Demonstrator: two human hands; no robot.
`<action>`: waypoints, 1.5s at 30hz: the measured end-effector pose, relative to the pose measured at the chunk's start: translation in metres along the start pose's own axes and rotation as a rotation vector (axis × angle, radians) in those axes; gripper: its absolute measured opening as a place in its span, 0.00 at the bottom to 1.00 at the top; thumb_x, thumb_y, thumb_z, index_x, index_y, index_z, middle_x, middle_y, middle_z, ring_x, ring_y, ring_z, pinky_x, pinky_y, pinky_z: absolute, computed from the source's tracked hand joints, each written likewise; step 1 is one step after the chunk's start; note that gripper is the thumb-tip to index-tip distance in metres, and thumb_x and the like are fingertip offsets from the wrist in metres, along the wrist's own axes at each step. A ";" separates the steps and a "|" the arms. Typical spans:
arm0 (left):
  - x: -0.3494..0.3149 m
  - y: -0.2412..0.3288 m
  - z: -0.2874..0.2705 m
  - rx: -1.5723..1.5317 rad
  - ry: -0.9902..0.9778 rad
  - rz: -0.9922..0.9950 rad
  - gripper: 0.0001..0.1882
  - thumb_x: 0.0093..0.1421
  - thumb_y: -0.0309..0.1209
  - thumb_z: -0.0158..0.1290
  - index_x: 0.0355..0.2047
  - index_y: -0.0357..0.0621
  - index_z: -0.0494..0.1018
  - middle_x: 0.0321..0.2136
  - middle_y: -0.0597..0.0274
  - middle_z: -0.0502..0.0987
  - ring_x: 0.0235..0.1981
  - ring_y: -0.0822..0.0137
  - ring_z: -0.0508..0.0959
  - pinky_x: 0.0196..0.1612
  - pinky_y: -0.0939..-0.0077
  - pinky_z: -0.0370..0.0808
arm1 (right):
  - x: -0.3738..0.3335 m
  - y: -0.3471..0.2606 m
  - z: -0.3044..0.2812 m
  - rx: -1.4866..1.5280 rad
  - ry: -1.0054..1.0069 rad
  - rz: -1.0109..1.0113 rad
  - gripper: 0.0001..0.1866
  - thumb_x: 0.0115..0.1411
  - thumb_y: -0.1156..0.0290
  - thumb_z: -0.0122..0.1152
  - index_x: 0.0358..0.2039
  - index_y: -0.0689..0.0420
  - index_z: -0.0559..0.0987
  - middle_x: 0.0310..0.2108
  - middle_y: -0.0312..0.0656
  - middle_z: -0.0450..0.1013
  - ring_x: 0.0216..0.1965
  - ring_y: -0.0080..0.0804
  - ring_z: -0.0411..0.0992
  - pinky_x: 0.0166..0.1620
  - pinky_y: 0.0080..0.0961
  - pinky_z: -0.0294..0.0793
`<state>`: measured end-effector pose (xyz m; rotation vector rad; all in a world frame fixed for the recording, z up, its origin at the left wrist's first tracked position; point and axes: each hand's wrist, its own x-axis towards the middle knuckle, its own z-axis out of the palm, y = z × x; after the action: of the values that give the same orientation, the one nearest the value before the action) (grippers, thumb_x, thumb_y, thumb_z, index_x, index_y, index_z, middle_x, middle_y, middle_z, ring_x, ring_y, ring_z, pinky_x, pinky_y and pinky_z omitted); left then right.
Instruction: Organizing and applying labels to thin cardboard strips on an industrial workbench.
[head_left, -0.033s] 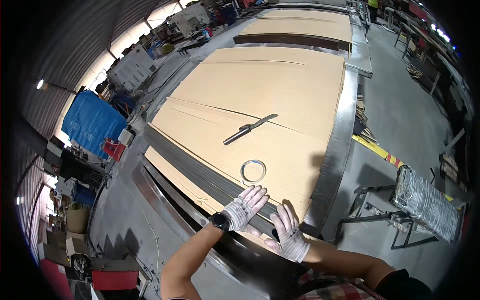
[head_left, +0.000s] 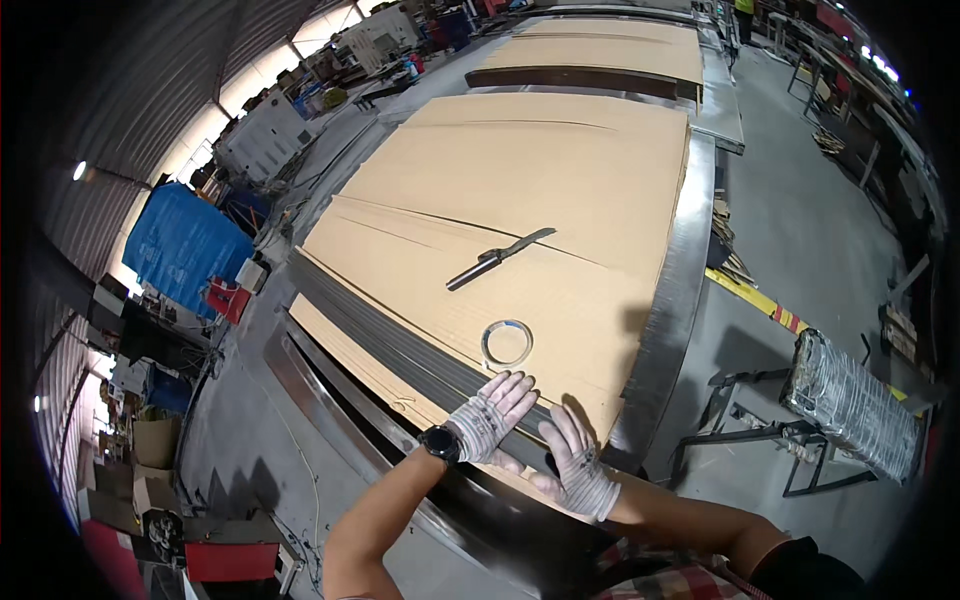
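Note:
My left hand (head_left: 492,415), in a pale work glove with a watch at the wrist, lies with fingers outstretched over a bundle of long dark grey strips (head_left: 375,325). Near the right end of the strips, my right hand (head_left: 578,470), also gloved, has its fingers straight and its thumb apart. No object shows in either hand. The strips rest on stacked tan cardboard-like sheets (head_left: 560,160). Just beyond my left fingertips sits a thin roll of tape (head_left: 527,345). Farther off lies a knife-like tool (head_left: 492,259) with a long blade and dark handle.
A shiny metal edge (head_left: 672,310) runs along the right of the sheets. On that side stands a plastic-wrapped block (head_left: 850,400) on a dark metal frame. Another sheet stack (head_left: 600,50) lies beyond. Blue-covered goods (head_left: 185,245) stand at far left.

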<state>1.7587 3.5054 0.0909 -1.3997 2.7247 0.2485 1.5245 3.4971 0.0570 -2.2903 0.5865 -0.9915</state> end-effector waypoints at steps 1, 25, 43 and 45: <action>-0.005 -0.001 0.001 -0.014 0.021 0.003 0.63 0.40 0.74 0.46 0.62 0.31 0.49 0.63 0.38 0.49 0.66 0.44 0.48 0.67 0.52 0.41 | 0.008 0.003 -0.003 0.015 0.004 0.044 0.34 0.59 0.51 0.52 0.57 0.62 0.61 0.57 0.57 0.56 0.59 0.54 0.55 0.60 0.48 0.54; 0.039 0.053 0.014 -0.013 0.017 -0.010 0.57 0.47 0.70 0.43 0.60 0.29 0.51 0.62 0.37 0.51 0.65 0.45 0.50 0.68 0.55 0.43 | 0.006 0.087 -0.093 -0.195 -0.712 -0.023 0.15 0.51 0.68 0.58 0.40 0.56 0.75 0.33 0.48 0.74 0.37 0.46 0.74 0.42 0.38 0.73; 0.060 0.075 0.048 -0.209 0.447 0.002 0.67 0.35 0.64 0.60 0.60 0.25 0.43 0.58 0.37 0.54 0.60 0.44 0.58 0.65 0.48 0.48 | 0.002 0.012 -0.080 -0.397 -0.640 0.043 0.62 0.43 0.32 0.58 0.61 0.73 0.49 0.60 0.66 0.51 0.63 0.57 0.50 0.64 0.49 0.45; 0.058 0.083 0.053 -0.212 0.525 -0.045 0.68 0.34 0.63 0.62 0.61 0.27 0.40 0.58 0.35 0.54 0.60 0.44 0.58 0.65 0.49 0.50 | -0.017 0.020 -0.065 -0.429 -0.535 0.042 0.56 0.44 0.34 0.59 0.58 0.72 0.56 0.59 0.64 0.53 0.63 0.55 0.49 0.62 0.50 0.49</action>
<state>1.6570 3.5162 0.0400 -1.8011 3.1477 0.1932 1.4611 3.4713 0.0719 -2.7498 0.6515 -0.2082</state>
